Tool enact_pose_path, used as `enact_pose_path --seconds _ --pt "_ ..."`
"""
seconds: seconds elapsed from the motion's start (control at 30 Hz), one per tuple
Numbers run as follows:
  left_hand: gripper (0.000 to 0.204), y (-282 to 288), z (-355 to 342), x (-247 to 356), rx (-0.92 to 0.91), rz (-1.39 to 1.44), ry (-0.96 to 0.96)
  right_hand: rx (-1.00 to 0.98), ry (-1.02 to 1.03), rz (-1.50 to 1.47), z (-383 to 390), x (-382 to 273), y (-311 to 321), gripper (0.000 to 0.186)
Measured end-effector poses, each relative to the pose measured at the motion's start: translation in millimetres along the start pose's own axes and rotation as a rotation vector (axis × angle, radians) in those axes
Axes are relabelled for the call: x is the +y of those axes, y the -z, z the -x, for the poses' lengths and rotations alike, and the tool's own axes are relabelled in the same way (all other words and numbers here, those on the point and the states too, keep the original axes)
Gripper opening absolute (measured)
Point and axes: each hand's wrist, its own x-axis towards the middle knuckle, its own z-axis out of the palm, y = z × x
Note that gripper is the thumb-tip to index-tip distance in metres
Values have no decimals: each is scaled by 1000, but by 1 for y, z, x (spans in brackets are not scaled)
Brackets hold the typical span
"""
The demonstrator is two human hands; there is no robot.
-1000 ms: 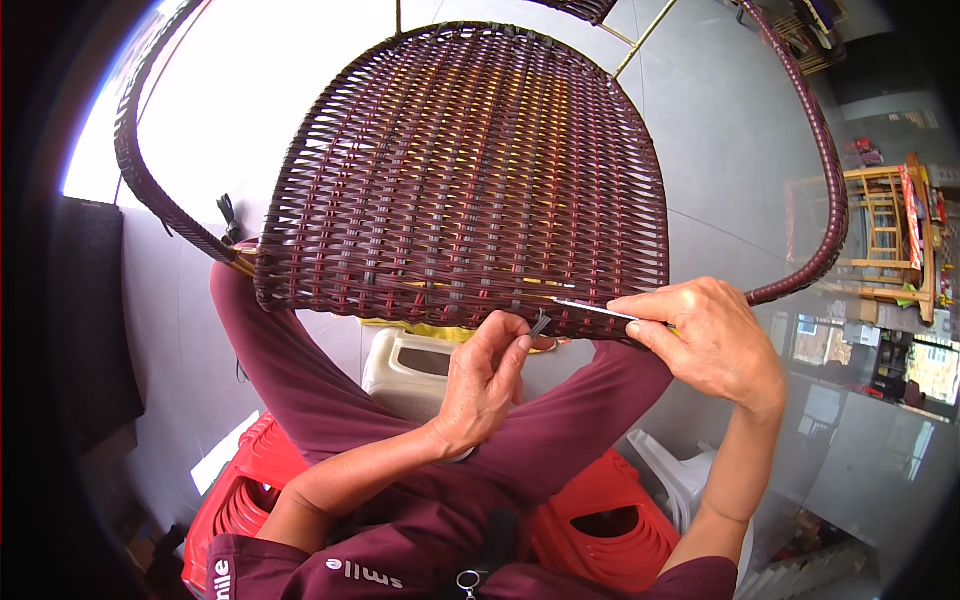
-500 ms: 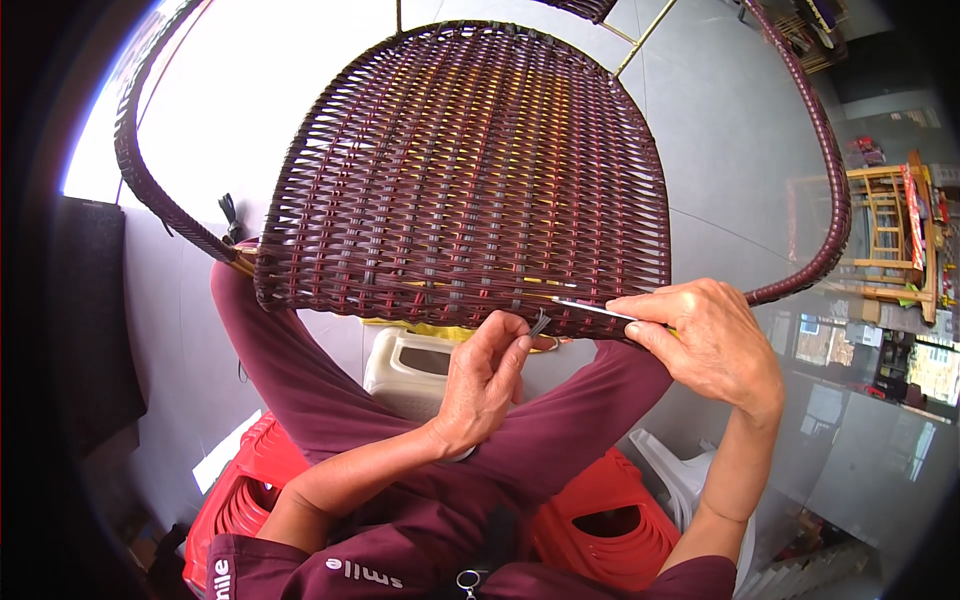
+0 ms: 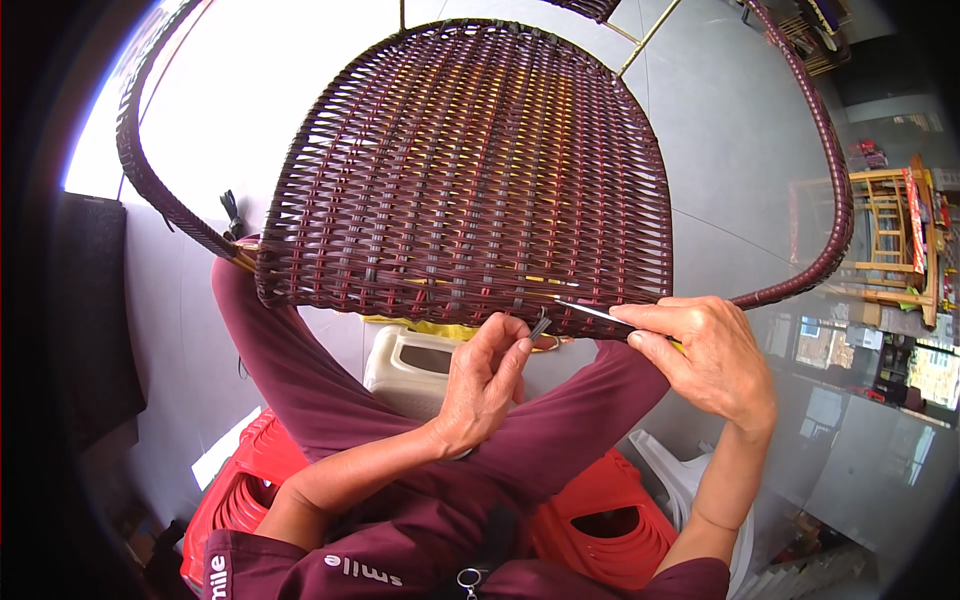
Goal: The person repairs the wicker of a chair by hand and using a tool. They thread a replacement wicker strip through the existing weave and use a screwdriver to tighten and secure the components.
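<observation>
A dark maroon and grey woven chair seat (image 3: 465,170) with curved arms rests over my legs. My left hand (image 3: 485,385) is below its front edge, thumb and forefinger pinching a short bundle of grey strips (image 3: 538,328) that sticks out from the weave. My right hand (image 3: 705,365), at the right front edge, grips a slim tool (image 3: 595,312) with a pale metal shaft and a yellow handle. The tool's tip lies in the weave just above the edge, near a thin yellow line. Part of the handle is hidden in my fingers.
A cream plastic stool (image 3: 400,370) stands under the seat. Red stacked stools (image 3: 600,515) are beneath me, with white plastic (image 3: 672,470) beside them. A wooden rack (image 3: 890,230) and assorted items stand at the right; a dark panel (image 3: 95,310) at the left.
My right hand has dropped slightly, with the tool now sloping more steeply down toward the handle. My left hand holds nearly the same place.
</observation>
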Motion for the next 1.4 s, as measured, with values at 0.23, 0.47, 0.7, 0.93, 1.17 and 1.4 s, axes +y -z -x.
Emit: enact_pose_path --seconds 0.23,0.47,0.7,0.93,1.17,1.4 --pt "12 1 0 -1 0 3 3 15 32 7 -2 4 -6 19" --pt "11 1 0 -1 -5 14 7 30 46 13 -1 4 -7 20" --pt "10 1 0 -3 -6 22 1 18 39 17 1 3 -9 20" --pt "10 0 0 -3 -1 16 -6 -43 -14 26 0 -3 -5 23" --pt "10 0 0 -5 5 49 -21 -14 69 69 -2 -2 -7 16" --pt "10 0 0 -4 3 48 -27 -153 40 77 -21 -5 11 12"
